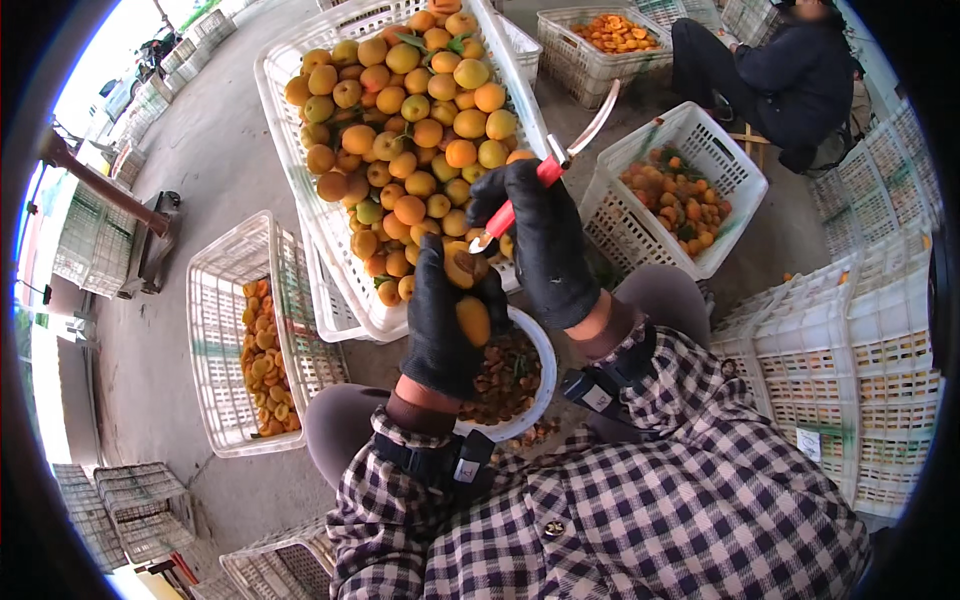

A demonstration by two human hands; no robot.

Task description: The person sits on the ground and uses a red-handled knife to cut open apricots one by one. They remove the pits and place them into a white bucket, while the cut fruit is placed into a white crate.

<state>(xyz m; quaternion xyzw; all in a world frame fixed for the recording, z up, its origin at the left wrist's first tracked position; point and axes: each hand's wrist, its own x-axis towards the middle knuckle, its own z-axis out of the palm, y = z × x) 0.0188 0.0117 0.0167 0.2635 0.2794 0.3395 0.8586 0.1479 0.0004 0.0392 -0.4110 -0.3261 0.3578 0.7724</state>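
In a black glove, my left hand (441,330) holds a cut apricot half (463,264) with its brown pit showing. Another apricot piece (473,321) rests against the palm of the same hand. My right hand (551,251), also gloved in black, grips a red-handled cutting tool (502,217). One end has a small metal tip, beside the pitted face of the half; a long curved metal strip extends from the other. Under my hands stands a round bucket (547,367) of brown pits (510,375). Just beyond them is a white plastic crate (294,172) heaped with whole apricots (409,210).
On the left, a white crate (196,330) holds apricot halves (266,367). To the right, another crate (739,161) contains apricots. Farther back sits a crate of orange halves (611,34), near a seated person (787,75). Stacked crates (817,360) stand close on my right.
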